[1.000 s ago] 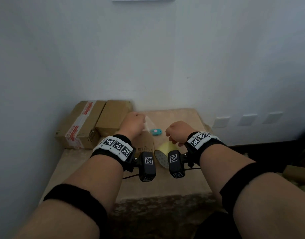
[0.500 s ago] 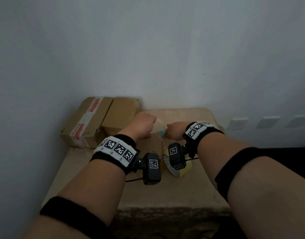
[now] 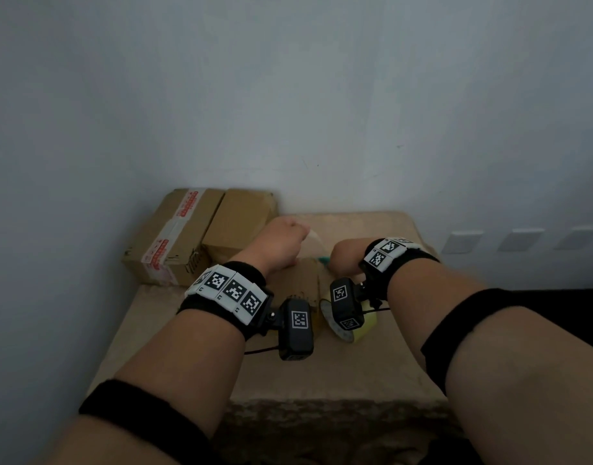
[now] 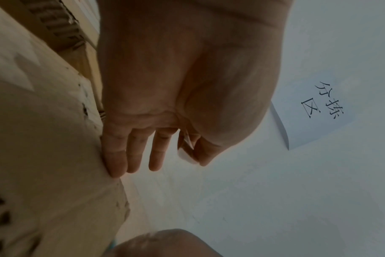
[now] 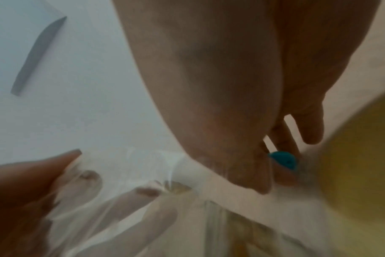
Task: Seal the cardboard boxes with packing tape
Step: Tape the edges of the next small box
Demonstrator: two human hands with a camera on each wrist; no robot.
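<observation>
A small cardboard box (image 3: pixel 305 280) lies under my hands on the beige table (image 3: pixel 372 364). My left hand (image 3: pixel 281 239) pinches the free end of a clear tape strip (image 4: pixel 187 146) between thumb and forefinger, and its little finger touches the box (image 4: pixel 44 139). The strip (image 5: pixel 143 191) stretches rightward, above the box. My right hand (image 3: pixel 347 260) reaches down beside the box, its thumb and fingers closed around a small teal cutter (image 5: pixel 282 159). The yellow tape roll (image 3: pixel 358 330) stands on the table below my right wrist.
Two closed cardboard boxes stand against the wall at the back left, one (image 3: pixel 177 236) with red-printed tape, one (image 3: pixel 238 223) plain. A paper sign (image 4: pixel 319 107) hangs on the wall. The table's front edge (image 3: pixel 321 401) is near my body.
My right hand has moved forward from above the tape roll to the teal cutter and now covers it. The left hand still holds the tape end, a little higher.
</observation>
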